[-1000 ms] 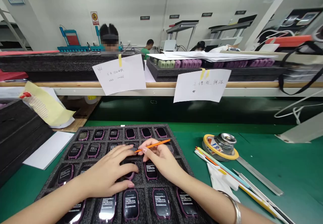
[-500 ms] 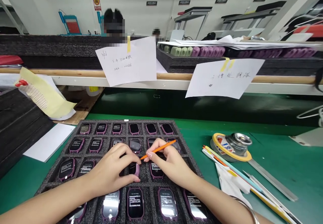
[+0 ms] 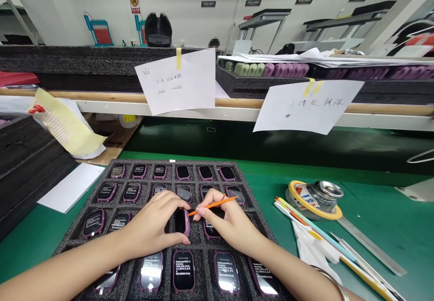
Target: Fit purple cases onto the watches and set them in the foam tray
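My left hand [image 3: 159, 224] grips a purple smartwatch [image 3: 186, 224] by its top and bottom edges, between thumb and fingers. The watch is tilted up on its side over its compartment in the black foam tray [image 3: 200, 269], its purple edge turned to the right. In my right hand [image 3: 227, 217] is a thin orange pointed stick [image 3: 222, 202], pinched between thumb and fingers. Its tip touches or nearly touches the watch's side; I cannot tell which. Several other purple watches, such as one with white text on its screen [image 3: 183, 271], lie face up in the compartments around.
To the right stand a glass jar with a metal top [image 3: 327, 190], a yellow-rimmed roll [image 3: 294, 195], a metal strip [image 3: 373, 246], pens [image 3: 339, 246] and a white cloth [image 3: 310, 242]. White paper [image 3: 71, 188] lies left. Behind, a shelf edge [image 3: 237, 111] bears taped notes.
The watch in my left hand is tipped slightly more, showing more of its side. The orange stick lies flatter, its tip now at the watch's side. The whole view has shifted a little.
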{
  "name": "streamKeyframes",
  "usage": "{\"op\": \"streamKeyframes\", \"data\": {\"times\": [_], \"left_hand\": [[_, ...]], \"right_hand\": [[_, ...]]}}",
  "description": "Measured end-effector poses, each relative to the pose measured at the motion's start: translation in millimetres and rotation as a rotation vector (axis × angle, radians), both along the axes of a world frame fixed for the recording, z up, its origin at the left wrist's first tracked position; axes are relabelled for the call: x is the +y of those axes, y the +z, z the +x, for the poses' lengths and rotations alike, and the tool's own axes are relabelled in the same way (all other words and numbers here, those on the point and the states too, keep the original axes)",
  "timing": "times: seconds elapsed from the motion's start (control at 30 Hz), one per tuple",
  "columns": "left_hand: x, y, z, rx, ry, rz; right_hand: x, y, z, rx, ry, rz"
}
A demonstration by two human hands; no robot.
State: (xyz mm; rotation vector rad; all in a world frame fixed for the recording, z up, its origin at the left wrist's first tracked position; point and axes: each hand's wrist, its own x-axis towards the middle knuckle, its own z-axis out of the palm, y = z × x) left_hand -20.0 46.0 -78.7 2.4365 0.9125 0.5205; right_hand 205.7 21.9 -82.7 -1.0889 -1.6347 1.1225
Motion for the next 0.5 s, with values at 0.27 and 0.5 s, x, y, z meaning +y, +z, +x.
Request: {"op": "streamKeyframes", "data": {"times": [0.27, 0.5], "left_hand": [[-3.1, 9.5, 1.3, 0.035, 0.016, 0.014], [-10.7, 26.6, 33.6, 0.148, -0.120, 0.076]], "right_hand": [[-5.0, 8.1, 4.0, -0.008, -0.050, 0.031], [-6.2, 1.0, 40.7, 0.031, -0.277, 0.089]]}}
